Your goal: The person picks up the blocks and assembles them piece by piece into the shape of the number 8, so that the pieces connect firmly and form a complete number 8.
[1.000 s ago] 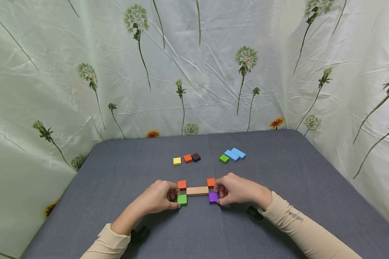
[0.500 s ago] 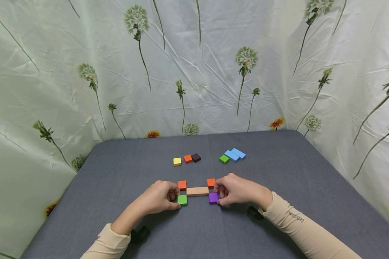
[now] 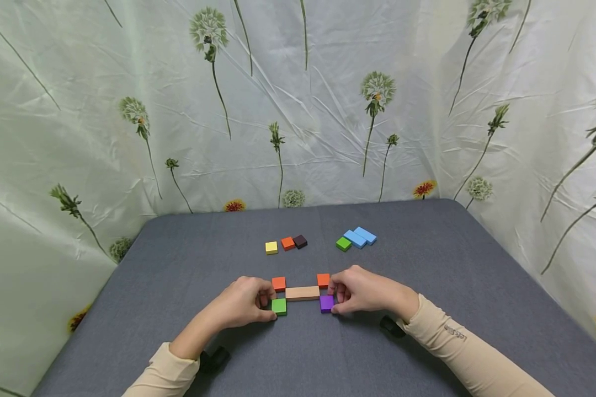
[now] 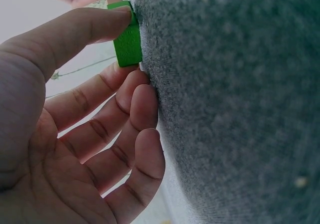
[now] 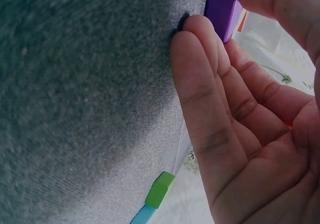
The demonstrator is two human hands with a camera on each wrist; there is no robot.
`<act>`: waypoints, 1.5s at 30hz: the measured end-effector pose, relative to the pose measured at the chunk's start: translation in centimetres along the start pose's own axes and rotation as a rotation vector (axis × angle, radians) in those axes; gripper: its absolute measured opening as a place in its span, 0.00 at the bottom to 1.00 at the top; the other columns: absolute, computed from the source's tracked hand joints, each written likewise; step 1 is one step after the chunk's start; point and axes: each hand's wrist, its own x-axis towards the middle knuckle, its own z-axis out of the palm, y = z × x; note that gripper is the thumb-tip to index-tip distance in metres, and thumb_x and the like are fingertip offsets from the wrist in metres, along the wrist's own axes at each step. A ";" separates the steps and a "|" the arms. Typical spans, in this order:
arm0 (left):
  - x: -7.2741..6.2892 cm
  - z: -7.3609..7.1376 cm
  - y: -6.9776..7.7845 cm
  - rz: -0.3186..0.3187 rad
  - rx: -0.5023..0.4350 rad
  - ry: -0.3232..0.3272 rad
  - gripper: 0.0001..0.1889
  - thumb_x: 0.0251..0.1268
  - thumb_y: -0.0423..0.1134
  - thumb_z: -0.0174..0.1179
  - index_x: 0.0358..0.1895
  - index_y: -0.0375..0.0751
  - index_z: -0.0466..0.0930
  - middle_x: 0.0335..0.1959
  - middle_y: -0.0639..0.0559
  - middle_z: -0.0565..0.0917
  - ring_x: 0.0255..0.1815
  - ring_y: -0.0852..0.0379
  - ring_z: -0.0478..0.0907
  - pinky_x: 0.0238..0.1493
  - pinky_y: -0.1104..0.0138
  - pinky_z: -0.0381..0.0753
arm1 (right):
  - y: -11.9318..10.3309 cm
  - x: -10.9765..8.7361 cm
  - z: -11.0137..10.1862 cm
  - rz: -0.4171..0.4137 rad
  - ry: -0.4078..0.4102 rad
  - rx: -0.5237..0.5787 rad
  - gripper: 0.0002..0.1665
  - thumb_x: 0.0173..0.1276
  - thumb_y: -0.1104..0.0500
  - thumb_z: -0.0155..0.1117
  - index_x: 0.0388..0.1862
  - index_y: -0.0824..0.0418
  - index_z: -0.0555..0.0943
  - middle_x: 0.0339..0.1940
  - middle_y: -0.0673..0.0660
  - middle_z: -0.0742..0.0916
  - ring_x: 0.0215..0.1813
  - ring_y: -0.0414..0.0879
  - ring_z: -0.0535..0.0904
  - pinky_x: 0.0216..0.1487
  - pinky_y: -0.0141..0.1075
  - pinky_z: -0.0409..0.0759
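Observation:
My left hand [image 3: 245, 300] pinches a green square block [image 3: 279, 307] between thumb and index finger, its other fingers curved beside it on the cloth in the left wrist view. Likewise, my right hand [image 3: 365, 290] pinches a purple square block [image 3: 326, 304], thumb at the near side and index finger at the far side. Between and just behind these two lies a long wooden-coloured block [image 3: 302, 293]. An orange block [image 3: 278, 284] sits off its left end, and a second orange block [image 3: 323, 280] off its right end, close to my right fingertips.
Farther back on the grey cloth-covered table [image 3: 203, 237] are a yellow block [image 3: 271, 248], an orange block [image 3: 288, 243] against a dark block [image 3: 300, 241], and a green block [image 3: 344, 243] beside two light blue blocks [image 3: 360, 236]. A floral curtain [image 3: 328, 110] hangs behind.
My right hand has shifted very slightly, its thumb tip a touch farther left at the purple block. The left hand and the other blocks look the same.

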 end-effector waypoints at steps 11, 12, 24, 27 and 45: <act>0.0 -0.2 0.1 -0.004 -0.030 -0.011 0.13 0.55 0.38 0.83 0.38 0.47 0.86 0.29 0.60 0.81 0.31 0.63 0.76 0.34 0.68 0.76 | 0.0 0.0 0.0 0.008 -0.001 -0.008 0.10 0.67 0.59 0.79 0.41 0.56 0.84 0.26 0.43 0.82 0.29 0.31 0.75 0.32 0.27 0.76; 0.1 -0.1 0.0 -0.004 -0.028 -0.011 0.13 0.55 0.38 0.83 0.38 0.48 0.86 0.28 0.60 0.81 0.31 0.64 0.76 0.34 0.68 0.76 | 0.1 0.0 0.0 0.008 -0.002 -0.009 0.10 0.68 0.59 0.79 0.41 0.56 0.84 0.26 0.43 0.82 0.28 0.31 0.75 0.32 0.27 0.77; -0.1 -0.7 -0.6 0.027 -0.061 -0.038 0.13 0.56 0.39 0.82 0.41 0.46 0.88 0.30 0.59 0.82 0.33 0.62 0.78 0.36 0.69 0.78 | 0.1 0.1 0.1 0.007 -0.007 -0.012 0.10 0.68 0.58 0.79 0.41 0.57 0.84 0.27 0.43 0.82 0.29 0.31 0.75 0.33 0.28 0.77; -0.2 -1.0 -0.7 0.026 -0.071 -0.038 0.13 0.57 0.39 0.81 0.41 0.46 0.88 0.29 0.60 0.83 0.32 0.63 0.78 0.35 0.69 0.78 | 0.1 0.1 0.1 0.003 -0.005 -0.016 0.11 0.68 0.58 0.79 0.42 0.57 0.84 0.28 0.44 0.83 0.30 0.31 0.75 0.34 0.28 0.77; 1.2 -3.6 -1.9 -0.063 -0.002 0.143 0.08 0.66 0.40 0.76 0.43 0.43 0.88 0.29 0.58 0.85 0.29 0.64 0.77 0.35 0.66 0.79 | -0.1 0.1 0.2 -0.004 0.010 -0.033 0.11 0.68 0.57 0.79 0.41 0.56 0.84 0.28 0.43 0.82 0.30 0.30 0.74 0.34 0.28 0.77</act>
